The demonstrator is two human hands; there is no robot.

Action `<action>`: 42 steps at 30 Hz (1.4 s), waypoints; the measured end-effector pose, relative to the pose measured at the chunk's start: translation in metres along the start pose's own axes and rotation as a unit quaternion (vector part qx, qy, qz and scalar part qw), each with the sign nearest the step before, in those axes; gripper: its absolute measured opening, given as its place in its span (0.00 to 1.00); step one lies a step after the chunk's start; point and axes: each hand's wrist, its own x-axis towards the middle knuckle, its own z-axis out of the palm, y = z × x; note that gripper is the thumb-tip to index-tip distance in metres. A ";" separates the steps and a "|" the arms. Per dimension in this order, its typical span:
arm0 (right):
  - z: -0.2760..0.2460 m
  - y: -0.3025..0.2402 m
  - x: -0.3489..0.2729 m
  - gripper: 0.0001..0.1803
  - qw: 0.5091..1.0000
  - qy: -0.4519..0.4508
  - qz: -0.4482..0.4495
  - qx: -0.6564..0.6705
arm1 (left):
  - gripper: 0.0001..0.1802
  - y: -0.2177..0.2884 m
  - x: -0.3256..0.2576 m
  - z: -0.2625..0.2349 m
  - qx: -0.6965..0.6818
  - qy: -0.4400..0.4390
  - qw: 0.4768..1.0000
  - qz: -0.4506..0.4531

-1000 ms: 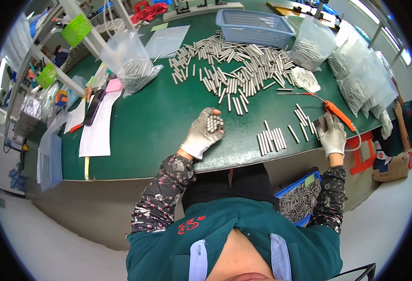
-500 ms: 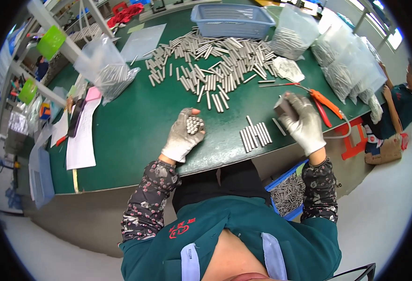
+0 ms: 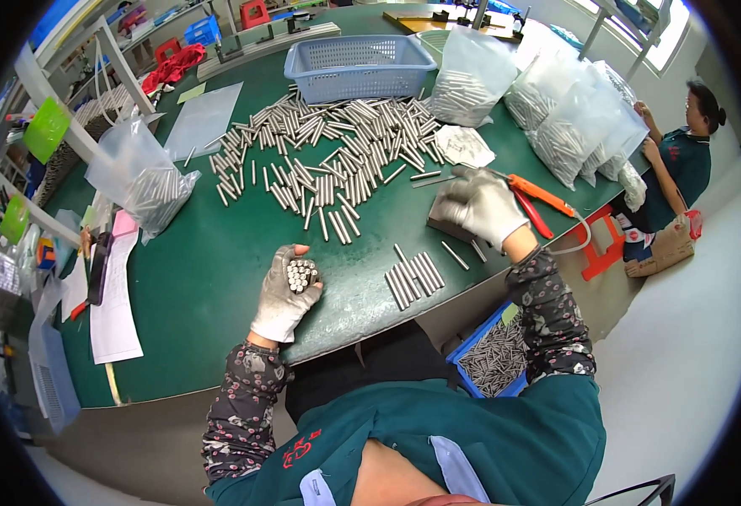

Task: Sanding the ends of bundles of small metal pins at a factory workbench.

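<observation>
Bundle of rods (image 3: pixel 302 275) clasped firmly in left hand (image 3: pixel 279 299); right hand (image 3: pixel 482 207) loosely curled over dark block (image 3: pixel 446 225), cannot tell if gripping; risk: spill from slackened fingers, loose rods (image 3: pixel 415 278) knocked off nearby table (image 3: pixel 347 331) by block

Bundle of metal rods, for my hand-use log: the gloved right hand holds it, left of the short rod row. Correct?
Wrong hand: the head view shows the gloved left hand holding the bundle of metal rods, left of the short rod row.
</observation>
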 end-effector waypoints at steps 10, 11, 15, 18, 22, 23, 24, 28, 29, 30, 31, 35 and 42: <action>0.020 0.047 0.060 0.09 0.988 -0.031 -0.019 -0.151 | 0.29 -0.001 -0.001 0.002 -0.010 -0.008 1.000 -0.001; 0.015 0.042 0.064 0.08 0.983 -0.124 0.054 -0.122 | 0.28 -0.002 -0.001 0.003 -0.012 -0.007 1.000 0.003; 0.020 0.041 0.070 0.06 0.984 -0.130 0.082 -0.085 | 0.28 -0.004 -0.004 0.000 0.002 0.001 1.000 -0.003; 0.013 0.041 0.063 0.05 0.993 -0.078 -0.025 -0.080 | 0.29 -0.017 -0.003 -0.003 -0.016 0.009 1.000 0.006; 0.001 0.031 0.054 0.08 0.995 -0.013 0.039 0.095 | 0.31 0.011 -0.001 0.000 0.058 -0.005 0.998 -0.015; 0.001 0.020 0.060 0.10 0.993 0.003 0.013 0.115 | 0.31 0.013 0.002 0.001 0.062 -0.005 0.998 -0.029; 0.003 0.003 0.060 0.10 0.989 0.030 -0.021 0.144 | 0.30 0.013 0.001 0.001 0.014 -0.008 0.999 -0.043; 0.001 -0.076 0.053 0.09 0.969 -0.068 -0.071 0.226 | 0.32 -0.004 0.001 -0.001 -0.001 -0.009 1.000 -0.014; -0.001 -0.092 0.053 0.11 0.967 -0.129 -0.075 0.205 | 0.31 -0.004 0.001 0.000 0.014 0.000 1.000 -0.007; 0.008 -0.103 0.052 0.11 0.963 -0.120 -0.139 0.199 | 0.30 -0.003 0.001 0.001 0.029 0.009 1.000 0.001; 0.011 -0.114 0.054 0.13 0.953 -0.152 -0.185 0.186 | 0.30 -0.002 0.000 0.001 0.031 0.012 0.999 0.002; 0.024 -0.133 0.065 0.16 0.941 -0.250 -0.171 0.152 | 0.31 -0.001 -0.001 0.002 -0.001 0.009 1.000 -0.015; 0.021 -0.099 0.095 0.15 0.944 -0.291 -0.132 0.083 | 0.35 0.000 0.002 0.002 0.037 -0.016 0.999 -0.011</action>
